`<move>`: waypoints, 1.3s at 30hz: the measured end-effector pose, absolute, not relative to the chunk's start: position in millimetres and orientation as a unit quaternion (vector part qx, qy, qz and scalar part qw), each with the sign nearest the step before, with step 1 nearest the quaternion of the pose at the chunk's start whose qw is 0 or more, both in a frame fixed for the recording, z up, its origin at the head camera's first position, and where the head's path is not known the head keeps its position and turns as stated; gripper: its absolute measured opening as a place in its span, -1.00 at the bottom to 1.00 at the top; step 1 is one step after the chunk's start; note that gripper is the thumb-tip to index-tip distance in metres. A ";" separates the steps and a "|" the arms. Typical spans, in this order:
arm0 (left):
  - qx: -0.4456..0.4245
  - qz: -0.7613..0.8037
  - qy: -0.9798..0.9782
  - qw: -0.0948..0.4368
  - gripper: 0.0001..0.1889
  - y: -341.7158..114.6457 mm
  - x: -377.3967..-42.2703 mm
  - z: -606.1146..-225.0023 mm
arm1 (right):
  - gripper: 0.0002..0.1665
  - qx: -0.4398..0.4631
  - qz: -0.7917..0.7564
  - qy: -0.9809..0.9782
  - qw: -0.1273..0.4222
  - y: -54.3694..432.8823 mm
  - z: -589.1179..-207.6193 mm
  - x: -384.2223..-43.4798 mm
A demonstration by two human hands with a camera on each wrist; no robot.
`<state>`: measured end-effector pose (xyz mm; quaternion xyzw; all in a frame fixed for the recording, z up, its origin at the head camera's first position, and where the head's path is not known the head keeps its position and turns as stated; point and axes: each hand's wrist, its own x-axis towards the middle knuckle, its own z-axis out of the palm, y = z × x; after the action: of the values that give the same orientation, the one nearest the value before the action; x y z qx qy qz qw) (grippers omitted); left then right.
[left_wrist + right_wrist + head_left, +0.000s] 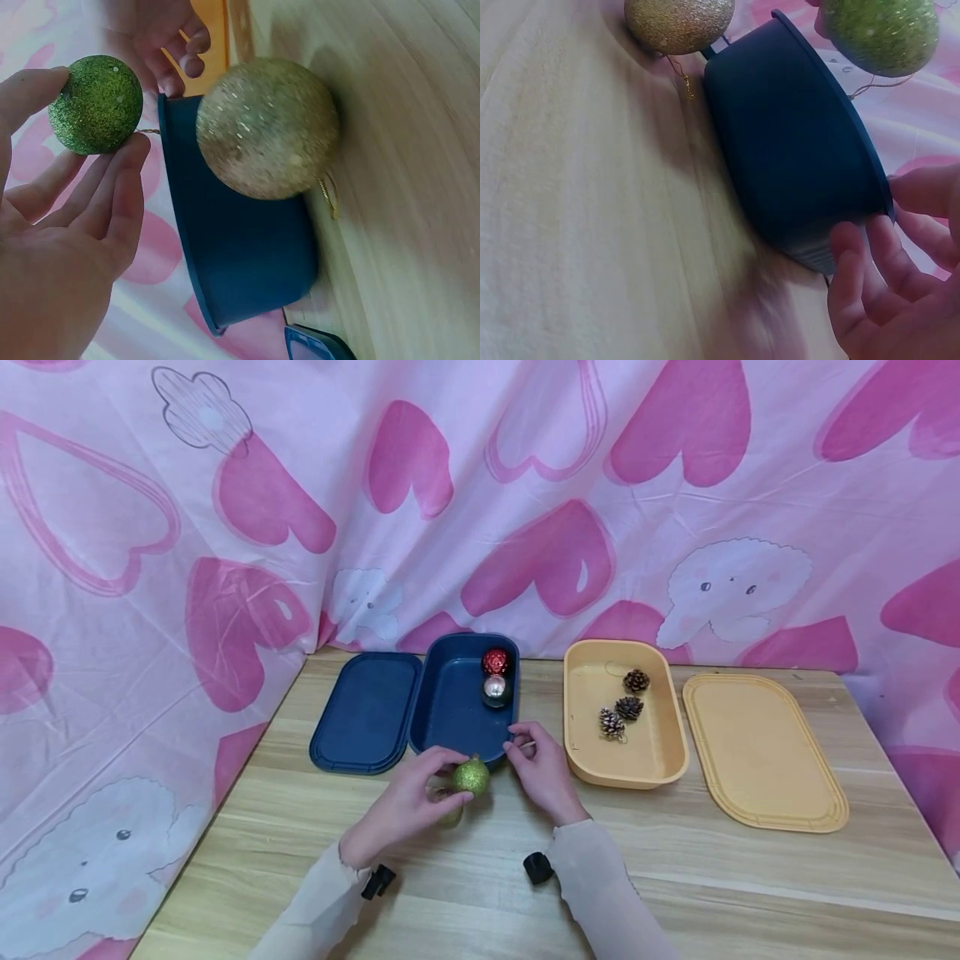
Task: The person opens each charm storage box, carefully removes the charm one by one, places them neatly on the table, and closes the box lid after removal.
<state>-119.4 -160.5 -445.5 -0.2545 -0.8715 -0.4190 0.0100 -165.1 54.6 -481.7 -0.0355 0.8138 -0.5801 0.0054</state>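
Observation:
In my left hand (pixel 405 802) a glittery green ball ornament (pixel 472 778) is pinched between thumb and fingers, above the near end of a dark blue box (pixel 450 739). Its hanging string shows in both wrist views. A gold glitter ball (pixel 270 127) sits on the table right by the box's near wall, partly behind my left hand in the head view. My right hand (pixel 546 774) grips the box's rim at the near right corner, with thumb and fingertips on the edge. Inside the box lie a red ball (pixel 495 662) and a shiny silver ball (pixel 495 691).
A blue lid (pixel 367 714) lies left of the blue box. To the right stands a yellow box (pixel 585 760) holding several items, among them pine cones (pixel 628 707), with its yellow lid (pixel 765 752) beyond. A pink heart-patterned cloth (pixel 540 543) hangs behind the wooden table (pixel 480 902).

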 end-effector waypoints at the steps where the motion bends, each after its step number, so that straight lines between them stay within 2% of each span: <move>1: -0.260 -0.419 -0.870 0.012 -0.58 -159.8 -118.5 -445.3 | -0.66 -0.036 -0.580 0.814 0.006 54.9 -481.3 -165.1; 13: -0.296 -0.415 -0.860 0.009 -0.55 -154.1 -111.5 -445.8 | -0.69 -0.037 -0.576 0.817 0.008 55.7 -482.4 -165.4; 31: -0.258 -0.367 -0.893 -0.033 -0.59 -146.2 -112.9 -459.8 | -0.70 -0.034 -0.586 0.809 0.015 56.7 -482.8 -165.8; 39: -0.267 -0.308 -0.913 -0.019 -0.59 -142.6 -113.1 -463.9 | -0.70 -0.032 -0.587 0.809 0.015 56.2 -482.8 -165.3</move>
<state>-113.1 -142.6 -463.9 -0.2669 -0.9131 -0.3077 -0.0185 -165.3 56.2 -482.8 -0.0323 0.8085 -0.5874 0.0146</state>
